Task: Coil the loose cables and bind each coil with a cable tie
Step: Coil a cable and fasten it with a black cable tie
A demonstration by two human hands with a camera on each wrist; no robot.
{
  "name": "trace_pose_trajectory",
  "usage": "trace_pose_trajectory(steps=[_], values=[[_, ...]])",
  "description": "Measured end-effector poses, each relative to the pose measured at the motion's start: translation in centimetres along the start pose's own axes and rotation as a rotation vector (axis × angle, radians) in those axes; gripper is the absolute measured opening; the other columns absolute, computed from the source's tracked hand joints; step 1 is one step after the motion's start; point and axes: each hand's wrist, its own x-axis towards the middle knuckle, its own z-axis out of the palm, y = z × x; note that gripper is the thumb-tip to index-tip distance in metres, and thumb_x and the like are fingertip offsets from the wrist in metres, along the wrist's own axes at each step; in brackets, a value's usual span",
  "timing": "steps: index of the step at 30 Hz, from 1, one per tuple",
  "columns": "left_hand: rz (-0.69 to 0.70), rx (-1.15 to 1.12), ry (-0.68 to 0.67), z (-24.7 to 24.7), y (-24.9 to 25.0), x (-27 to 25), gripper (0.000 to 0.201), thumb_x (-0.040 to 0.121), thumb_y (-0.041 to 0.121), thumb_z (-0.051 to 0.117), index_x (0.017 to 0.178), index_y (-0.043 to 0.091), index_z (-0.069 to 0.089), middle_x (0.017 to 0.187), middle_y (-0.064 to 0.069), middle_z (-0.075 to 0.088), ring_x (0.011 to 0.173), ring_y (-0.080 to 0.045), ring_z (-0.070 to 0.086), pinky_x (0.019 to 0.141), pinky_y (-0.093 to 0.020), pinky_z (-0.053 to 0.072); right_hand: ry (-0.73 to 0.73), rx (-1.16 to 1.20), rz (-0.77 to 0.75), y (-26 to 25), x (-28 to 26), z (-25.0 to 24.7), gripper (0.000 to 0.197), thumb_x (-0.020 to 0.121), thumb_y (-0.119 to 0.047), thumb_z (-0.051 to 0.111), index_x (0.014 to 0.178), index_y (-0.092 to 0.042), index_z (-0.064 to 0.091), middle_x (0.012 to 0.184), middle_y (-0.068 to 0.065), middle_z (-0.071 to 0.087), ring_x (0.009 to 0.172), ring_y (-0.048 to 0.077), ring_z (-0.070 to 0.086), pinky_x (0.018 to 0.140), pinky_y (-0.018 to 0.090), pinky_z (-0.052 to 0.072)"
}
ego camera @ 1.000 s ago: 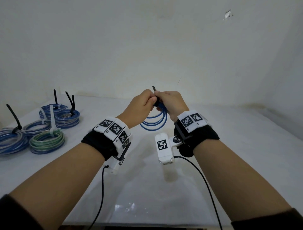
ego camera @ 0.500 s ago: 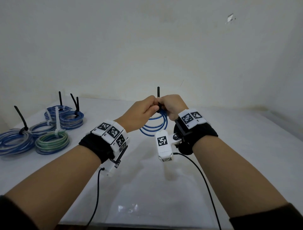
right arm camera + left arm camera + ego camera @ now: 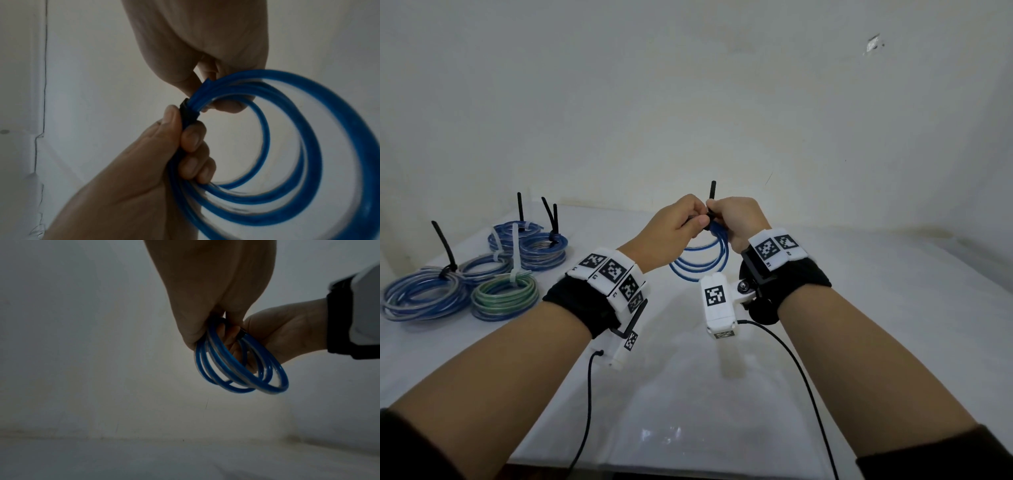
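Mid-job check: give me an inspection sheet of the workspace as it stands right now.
Surface: white table, glossy near the front edge.
Job's things: blue coil held in the air over the table; black cable tie wrapped round it, tail pointing up.
Clutter: five bound coils at the table's left, ties black and white.
Grippers: left hand grips the coil; right hand grips coil and tie.
Cables: black camera leads hang from both wrists.
Surroundings: plain white wall, small mark upper right.
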Motion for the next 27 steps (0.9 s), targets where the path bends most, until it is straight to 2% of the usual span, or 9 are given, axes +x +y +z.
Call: trace_pose_trajectory(steps=[4,7,9,11,13,17,21,25,27], values=[[-0.071,-0.134,0.129,-1.4,0.1,0.1,0.009,0.099,0.011,0.042,0.094,0.011,0.05,0.073,0.002,0.05,0.067,-0.009,0.045,0.065,-0.016,0.038,-0.054,0.039,-0.096,-0.5,-0.5,0.9,0.028,0.096,-0.021,0.049,0.076,-0.007,0.062,0.074,0.009,0.064,0.068,0.022,0.06,0.066,0.031,0.05],[-0.14,-0.212,0.251,-3.3,-0.1,0.2,0.017,0.099,0.013,0.04,0.087,0.021,0.049,0.072,0.003,0.05,0.064,-0.005,0.045,0.059,-0.013,0.037,-0.279,-0.005,-0.068,-0.1,-1.3,1.2,0.039,0.097,-0.044,0.04,0.093,-0.015,0.066,0.082,-0.001,0.068,0.086,0.017,0.062,0.085,0.033,0.043],[-0.17,-0.252,0.259,-4.3,-0.6,0.0,0.018,0.1,0.014,0.039,0.087,0.022,0.049,0.071,0.002,0.052,0.062,-0.006,0.046,0.06,-0.016,0.038,-0.34,0.018,-0.143,0.3,-1.7,1.7,0.025,0.097,-0.034,0.047,0.1,-0.015,0.062,0.085,0.0,0.066,0.088,0.016,0.06,0.089,0.034,0.042],[-0.199,-0.275,0.27,-4.7,-1.1,-0.3,0.015,0.1,0.017,0.04,0.089,0.019,0.05,0.073,0.001,0.054,0.063,-0.01,0.047,0.063,-0.02,0.04,-0.295,0.075,-0.231,0.4,-2.2,2.7,0.011,0.095,-0.014,0.051,0.102,-0.007,0.058,0.078,0.003,0.06,0.075,0.017,0.059,0.078,0.029,0.047],[-0.257,-0.23,0.315,-5.0,-1.5,-0.5,0.011,0.099,0.022,0.043,0.094,0.016,0.051,0.081,0.001,0.058,0.07,-0.013,0.05,0.066,-0.021,0.041,-0.179,0.014,-0.313,0.4,-2.2,3.7,0.01,0.094,-0.008,0.053,0.099,-0.002,0.059,0.071,0.002,0.056,0.064,0.015,0.056,0.068,0.027,0.047],[-0.51,-0.064,0.467,-6.3,-2.0,-0.7,0.028,0.095,0.036,0.048,0.103,0.01,0.048,0.097,-0.005,0.056,0.079,-0.017,0.054,0.073,-0.028,0.049,0.02,-0.351,-0.534,0.5,-1.9,5.7,0.015,0.09,-0.01,0.056,0.1,-0.005,0.066,0.088,0.007,0.065,0.077,0.018,0.057,0.073,0.028,0.045],[-0.688,-0.321,0.242,-7.7,-1.5,-1.3,0.042,0.097,0.044,0.04,0.098,0.007,0.058,0.082,-0.007,0.062,0.071,-0.016,0.058,0.069,-0.026,0.051,-0.06,-0.594,-0.737,0.8,-2.4,8.5,0.019,0.088,-0.009,0.056,0.103,-0.008,0.067,0.095,0.01,0.063,0.085,0.018,0.052,0.073,0.021,0.036],[-0.689,-0.57,0.347,-9.3,-2.1,-2.2,0.026,0.098,0.025,0.046,0.084,0.007,0.059,0.064,-0.004,0.063,0.059,-0.013,0.059,0.062,-0.023,0.05,-0.207,-0.717,-0.759,1.4,-2.5,11.0,0.017,0.085,-0.018,0.061,0.1,-0.01,0.064,0.086,0.006,0.049,0.082,0.021,0.048,0.072,0.031,0.037],[-0.701,-0.638,0.389,-10.3,-2.9,-2.5,0.023,0.098,0.013,0.042,0.086,0.003,0.059,0.058,-0.003,0.064,0.052,-0.011,0.057,0.051,-0.02,0.047,-0.269,-0.661,-0.773,1.5,-2.7,11.6,0.018,0.082,-0.029,0.065,0.094,-0.016,0.068,0.086,0.005,0.056,0.086,0.019,0.047,0.076,0.034,0.039]])
